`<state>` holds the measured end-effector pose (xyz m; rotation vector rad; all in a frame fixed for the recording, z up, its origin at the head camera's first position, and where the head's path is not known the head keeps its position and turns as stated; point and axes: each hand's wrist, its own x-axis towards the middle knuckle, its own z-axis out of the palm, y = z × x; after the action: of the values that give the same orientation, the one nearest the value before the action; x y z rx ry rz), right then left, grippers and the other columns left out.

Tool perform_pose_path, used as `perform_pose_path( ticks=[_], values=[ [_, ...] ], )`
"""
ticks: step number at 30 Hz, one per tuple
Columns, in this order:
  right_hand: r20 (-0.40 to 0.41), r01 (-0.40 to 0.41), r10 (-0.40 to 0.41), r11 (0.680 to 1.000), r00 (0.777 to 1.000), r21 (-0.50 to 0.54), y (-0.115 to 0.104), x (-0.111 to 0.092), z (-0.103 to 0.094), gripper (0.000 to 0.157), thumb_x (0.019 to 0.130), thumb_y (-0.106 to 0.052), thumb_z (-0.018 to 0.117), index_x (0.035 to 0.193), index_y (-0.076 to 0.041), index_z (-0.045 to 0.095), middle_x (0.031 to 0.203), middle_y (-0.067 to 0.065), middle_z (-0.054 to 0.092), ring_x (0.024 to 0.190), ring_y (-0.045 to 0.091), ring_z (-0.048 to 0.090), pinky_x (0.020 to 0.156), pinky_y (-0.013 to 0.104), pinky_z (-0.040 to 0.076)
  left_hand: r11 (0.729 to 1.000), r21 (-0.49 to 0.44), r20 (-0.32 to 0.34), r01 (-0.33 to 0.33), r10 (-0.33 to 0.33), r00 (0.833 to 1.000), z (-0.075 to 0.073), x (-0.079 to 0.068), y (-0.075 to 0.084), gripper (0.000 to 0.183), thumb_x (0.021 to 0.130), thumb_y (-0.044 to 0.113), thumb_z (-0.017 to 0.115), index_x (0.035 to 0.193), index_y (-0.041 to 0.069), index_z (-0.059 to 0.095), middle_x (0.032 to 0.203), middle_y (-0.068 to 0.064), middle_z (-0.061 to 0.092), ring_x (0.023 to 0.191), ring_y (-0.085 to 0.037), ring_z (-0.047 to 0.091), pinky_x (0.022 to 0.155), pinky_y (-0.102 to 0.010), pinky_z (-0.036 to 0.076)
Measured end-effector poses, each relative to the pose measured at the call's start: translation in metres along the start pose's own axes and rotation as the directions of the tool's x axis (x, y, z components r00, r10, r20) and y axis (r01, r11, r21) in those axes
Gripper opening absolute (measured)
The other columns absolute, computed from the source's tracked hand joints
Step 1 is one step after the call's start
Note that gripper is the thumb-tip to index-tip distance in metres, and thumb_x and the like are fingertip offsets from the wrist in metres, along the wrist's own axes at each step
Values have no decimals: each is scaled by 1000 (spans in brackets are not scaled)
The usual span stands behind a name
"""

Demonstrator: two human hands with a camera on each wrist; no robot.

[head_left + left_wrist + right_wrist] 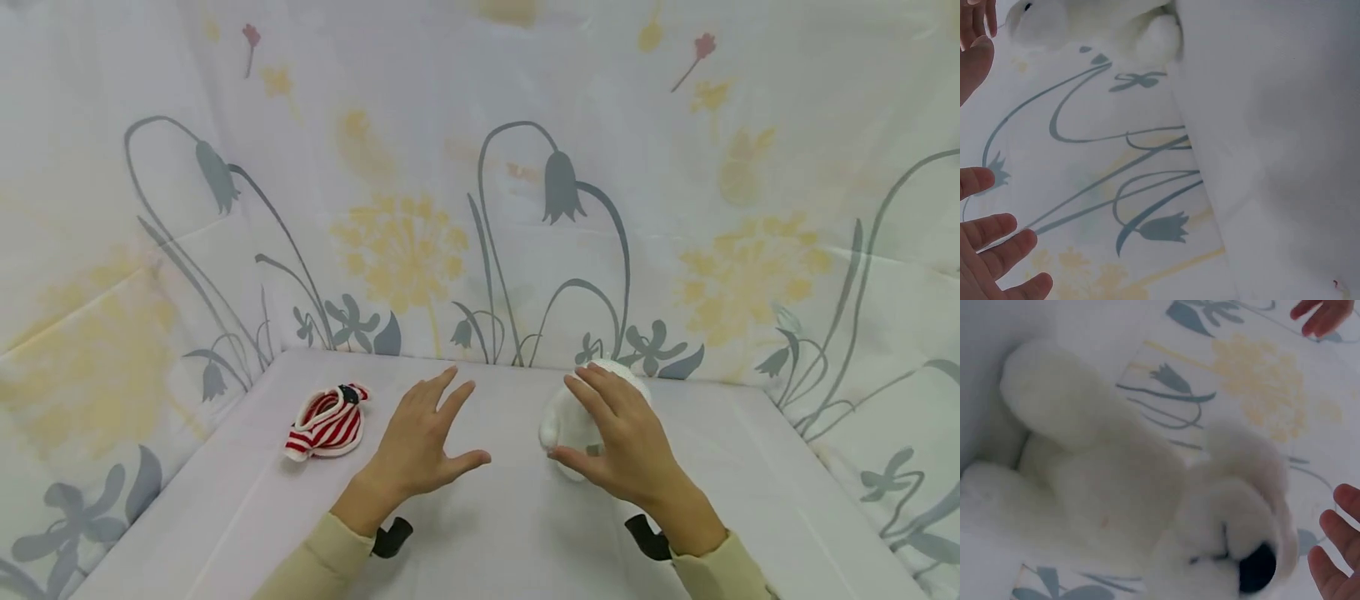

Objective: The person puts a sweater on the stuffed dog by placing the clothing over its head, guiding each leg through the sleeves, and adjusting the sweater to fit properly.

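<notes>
A white plush bear (557, 425) with a black nose (1257, 567) sits on the white table, partly hidden behind my right hand (626, 442) in the head view. In the right wrist view its head, belly and legs show. That hand's fingers (1335, 547) are spread and loosely bent, with nothing gripped; a gap shows between them and the bear. My left hand (412, 442) is raised above the table, fingers apart and thumb out, holding nothing. Left of it lies a small red-and-white striped garment (337, 429) with a dark blue patch.
A white table (502, 533) runs back to a hanging cloth (465, 108) printed with grey and yellow flowers. The same cloth borders both sides. Black wrist mounts (392, 538) show under my forearms.
</notes>
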<state>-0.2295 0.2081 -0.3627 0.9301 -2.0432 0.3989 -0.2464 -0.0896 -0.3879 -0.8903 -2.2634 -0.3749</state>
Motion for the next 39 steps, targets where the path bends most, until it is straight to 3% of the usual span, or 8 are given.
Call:
perform_pose_path(
  ticks=[5,11,20,25,34,39],
  values=[
    [83,13,-14,1000,996,13,-13,15,19,86,74,-62,71,138,-8,49,137,11,50,129,32,43,102,52,36,1000,10,26,24,-24,999,-3,-7,-10,90,73,67,67,139,11,45,144,-17,40,126,-33,44,102,-53,35],
    [155,43,-51,998,987,56,-25,28,51,84,75,-58,72,140,-9,47,137,11,50,126,31,47,99,49,40,998,32,11,54,-54,998,-9,-21,-24,89,72,62,72,139,10,46,143,-19,41,122,-36,47,100,-55,36],
    [251,23,-46,995,967,97,-32,35,97,78,79,-57,69,139,-11,48,132,9,54,121,26,52,97,46,43,994,75,14,81,-82,997,-15,-39,-45,85,69,53,78,136,8,50,138,-20,46,118,-38,50,96,-56,40],
    [334,-8,-28,994,942,105,-39,46,116,78,79,-58,68,139,-14,47,132,5,54,121,23,52,99,43,42,986,98,44,136,-140,989,-21,-52,-60,82,70,49,79,135,8,50,138,-20,46,120,-38,49,98,-55,39],
    [439,-90,22,987,898,135,-51,65,151,73,81,-57,66,139,-16,47,127,3,56,110,21,57,91,39,47,980,93,1,178,-179,984,-30,-69,-88,75,65,37,86,126,4,56,123,-20,55,106,-38,56,91,-53,42],
    [505,-160,54,973,861,169,-60,76,171,73,83,-57,65,140,-17,46,130,4,56,113,22,57,92,41,47,964,59,15,259,-260,965,-38,-76,-102,67,67,30,86,122,5,57,120,-16,56,102,-36,56,83,-52,46]
  ],
)
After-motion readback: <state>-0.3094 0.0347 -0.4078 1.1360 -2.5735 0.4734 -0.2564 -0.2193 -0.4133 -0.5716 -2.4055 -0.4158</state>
